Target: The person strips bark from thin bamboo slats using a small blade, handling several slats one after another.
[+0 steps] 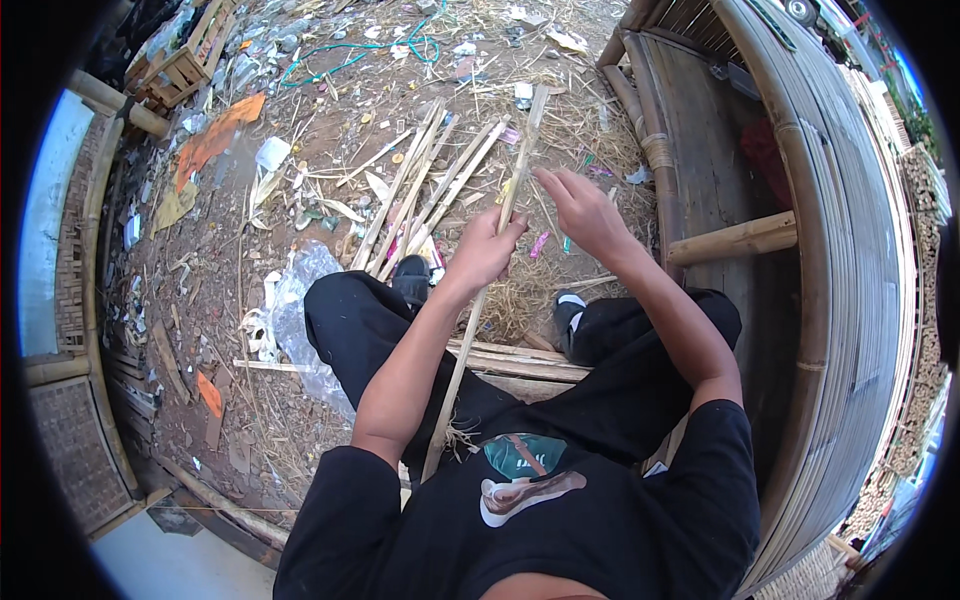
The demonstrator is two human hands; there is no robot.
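A long, narrow bamboo strip [463, 350] slants from my lap up past my knees, its far end over the littered ground. My left hand [484, 250] is closed round it at about mid-length, thumb along the strip. Just right of its upper part is my right hand [586, 215], fingers bent and drawn together, fingertips close to the strip's edge. Whatever those fingers hold, if anything, is hidden. Frayed fibres [458, 436] hang from the strip near my shirt. Beyond my left knee, several split bamboo strips [430, 190] lie in a loose pile on the ground.
A bamboo-framed bench [690, 150] with a slatted side stands along my right. Clear plastic sheeting [312, 300] lies beside my left leg. Shavings, straw and scraps cover the dirt, with an orange sheet [215, 140], a green cord [350, 58] and a wooden crate [190, 58] farther off.
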